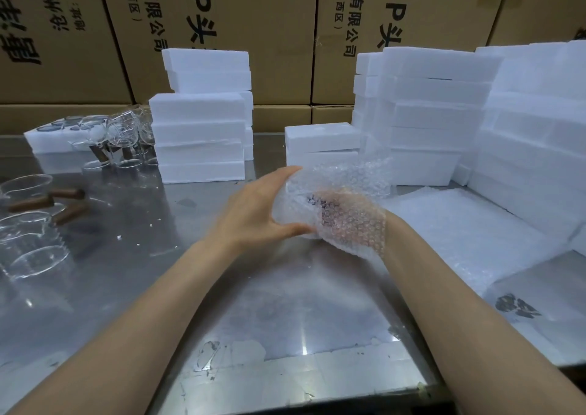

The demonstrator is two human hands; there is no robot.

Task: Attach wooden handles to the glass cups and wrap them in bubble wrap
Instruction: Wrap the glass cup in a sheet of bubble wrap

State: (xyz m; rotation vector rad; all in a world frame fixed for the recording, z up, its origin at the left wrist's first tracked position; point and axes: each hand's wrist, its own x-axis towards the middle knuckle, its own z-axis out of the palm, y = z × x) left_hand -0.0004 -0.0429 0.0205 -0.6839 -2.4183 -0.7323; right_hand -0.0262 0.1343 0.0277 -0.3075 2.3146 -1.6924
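Above the steel bench (126, 256), the left hand (253, 211) cups a bubble wrap bundle (333, 192), the right hand (345, 218) closed beneath its sheet; best fold loose ends snugly around the presumed cup inside.

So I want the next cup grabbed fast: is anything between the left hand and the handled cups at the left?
Nothing visible. Bare steel table lies between the left hand and the cups. But both hands, the right hand under the wrap, hold the bubble wrap bundle.
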